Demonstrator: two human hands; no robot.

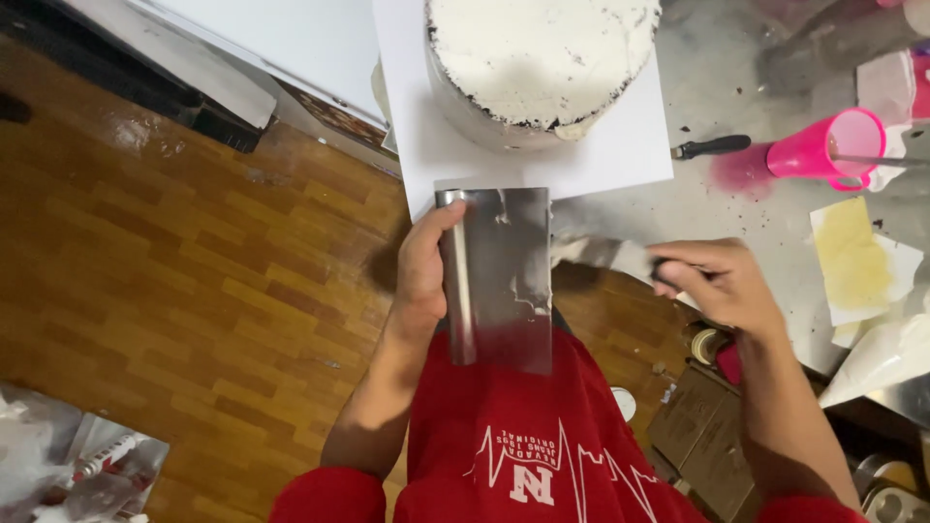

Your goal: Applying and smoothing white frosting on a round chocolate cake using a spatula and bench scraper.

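My left hand (421,271) grips a flat metal bench scraper (499,281) by its rolled left edge and holds it upright in front of my red shirt. White frosting smears its face. My right hand (722,281) holds a spatula (605,254) by its dark handle, with the frosting-coated blade pointing left and meeting the scraper's right edge. Beyond both hands sits a round cake (538,63) covered in white frosting, dark crumbs along its rim, on a white square board (620,150).
A pink cup (828,145) lies on its side on the grey counter (765,223) next to a black-handled tool (712,146). Paper with a yellow smear (857,257) and a piping bag (882,353) lie right. Wooden floor (194,291) spreads left.
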